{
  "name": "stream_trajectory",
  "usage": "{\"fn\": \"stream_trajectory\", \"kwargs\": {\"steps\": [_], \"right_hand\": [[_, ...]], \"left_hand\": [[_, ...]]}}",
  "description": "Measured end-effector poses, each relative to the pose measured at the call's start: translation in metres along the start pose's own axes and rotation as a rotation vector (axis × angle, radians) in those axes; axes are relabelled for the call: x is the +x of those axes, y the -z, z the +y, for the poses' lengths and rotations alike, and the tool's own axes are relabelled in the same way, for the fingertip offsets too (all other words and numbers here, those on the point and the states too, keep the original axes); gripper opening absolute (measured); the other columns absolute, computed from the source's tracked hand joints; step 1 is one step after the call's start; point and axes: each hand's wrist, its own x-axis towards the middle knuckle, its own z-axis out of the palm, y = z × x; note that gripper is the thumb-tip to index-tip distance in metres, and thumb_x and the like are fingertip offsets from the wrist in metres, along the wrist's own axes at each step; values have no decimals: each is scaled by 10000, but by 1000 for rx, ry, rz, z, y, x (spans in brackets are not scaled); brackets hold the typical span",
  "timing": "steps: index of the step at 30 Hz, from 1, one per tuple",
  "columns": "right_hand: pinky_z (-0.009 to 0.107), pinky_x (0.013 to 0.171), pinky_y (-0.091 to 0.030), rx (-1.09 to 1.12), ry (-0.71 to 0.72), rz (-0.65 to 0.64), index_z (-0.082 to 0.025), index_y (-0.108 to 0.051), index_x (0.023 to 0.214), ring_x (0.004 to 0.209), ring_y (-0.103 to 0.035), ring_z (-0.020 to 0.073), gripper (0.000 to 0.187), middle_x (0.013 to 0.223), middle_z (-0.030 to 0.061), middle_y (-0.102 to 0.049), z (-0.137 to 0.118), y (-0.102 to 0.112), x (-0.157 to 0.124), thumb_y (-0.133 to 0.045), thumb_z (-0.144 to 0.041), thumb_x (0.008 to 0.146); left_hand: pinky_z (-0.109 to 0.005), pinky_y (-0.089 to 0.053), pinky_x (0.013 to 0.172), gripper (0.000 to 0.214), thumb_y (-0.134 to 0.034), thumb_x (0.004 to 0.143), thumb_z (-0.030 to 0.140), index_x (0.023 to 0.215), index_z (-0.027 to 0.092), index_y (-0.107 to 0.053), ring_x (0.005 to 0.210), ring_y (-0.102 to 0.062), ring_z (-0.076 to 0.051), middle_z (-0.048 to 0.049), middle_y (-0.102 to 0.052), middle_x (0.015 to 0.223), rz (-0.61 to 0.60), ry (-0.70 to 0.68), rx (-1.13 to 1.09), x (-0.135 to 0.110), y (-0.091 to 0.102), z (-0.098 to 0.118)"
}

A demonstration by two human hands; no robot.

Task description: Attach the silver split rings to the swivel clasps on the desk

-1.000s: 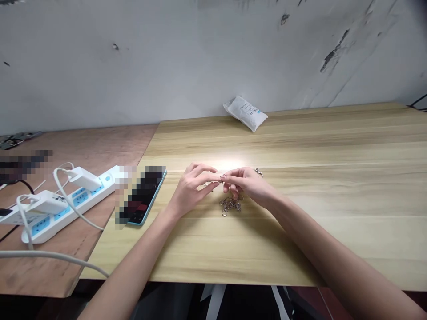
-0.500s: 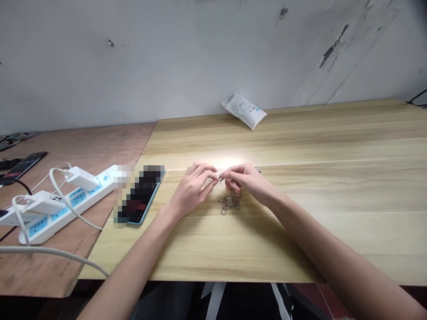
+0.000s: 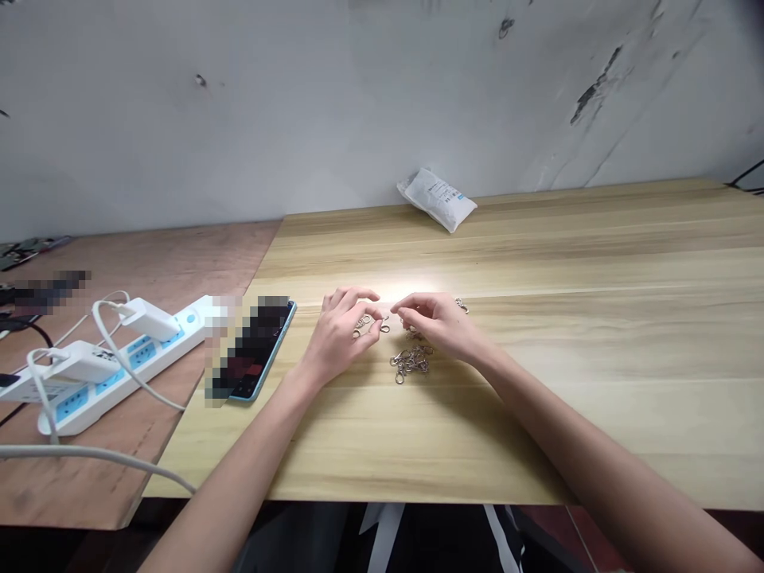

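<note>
Fingers are parted on the right hand [image 3: 440, 322]; the left hand's [image 3: 338, 330] grasp cannot be told; clips [image 3: 411, 362] nearside are best separated singly.

Got two blocky white chargers [image 3: 149, 320], one white power strip [image 3: 119, 391], one blue-edged black phone [image 3: 256, 358], one white packet [image 3: 438, 199]; can't tally the tangled silvery metal clasps [image 3: 411, 362] tbh.

tabletop [image 3: 597, 318] is kinda streaky yellow-tan wood grain, metal bits [image 3: 411, 362] look silvery. phone [image 3: 258, 362] has a light blue edge, power strip [image 3: 122, 390] is white with blue panels, 2 chargers [image 3: 152, 320] also white, wall [image 3: 298, 119] grey with dark scuffs
</note>
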Motion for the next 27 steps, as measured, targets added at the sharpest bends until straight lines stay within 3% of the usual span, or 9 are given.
{"fn": "stream_trajectory", "kwargs": {"steps": [3,6,9,12,16,20,27], "right_hand": [[252,545,-367,-128,67,-16,-172,-718,921,566,-480,106,237,714,20,-640,-1,-1,-2,-531,-315,887],[249,584,-365,-387,171,39,-183,-715,945,596,-500,105,206,782,25,-651,4,-5,-1,-558,-306,894],[242,569,-327,-672,256,9,-204,-713,1004,612,-522,99,198,917,40,-654,9,-11,0,-589,-311,892],[260,513,-235,-935,320,-50,-199,-718,917,587,-503,99,213,952,50,-643,9,-18,1,-523,-284,934],[296,519,-178,-1152,421,-59,-150,-659,810,654,-533,141,287,832,65,-623,7,-24,3,-414,-156,959],[303,528,-181,-1178,426,-36,-136,-619,844,664,-539,150,251,820,76,-627,7,-27,3,-391,-108,944],[252,512,-253,-865,342,141,-174,-621,897,655,-524,116,169,912,41,-641,4,-17,0,-462,-222,932]], "left_hand": [[-377,-377,914,27,-607,859,184,838,200,-603,1053,-550,-219,-43,-652,1121,15,32,2,0,3,-3],[-381,-375,906,42,-616,837,171,819,204,-596,1038,-556,-223,-42,-655,1102,57,92,21,1,7,-7],[-382,-372,898,51,-621,823,171,807,205,-586,1037,-562,-226,-38,-658,1086,61,132,28,1,8,-9],[-381,-367,904,55,-612,828,179,800,206,-574,1048,-561,-226,-39,-654,1092,36,152,28,0,6,-10],[-378,-361,923,39,-579,859,185,827,207,-571,1078,-550,-225,-41,-643,1111,-22,160,27,-1,2,-10],[-382,-355,931,27,-556,883,197,867,209,-575,1095,-542,-227,-46,-637,1131,-67,148,57,-1,1,-11],[-408,-353,932,43,-562,883,213,862,208,-599,1081,-545,-241,-64,-637,1159,-76,115,125,-2,0,-14]]}}
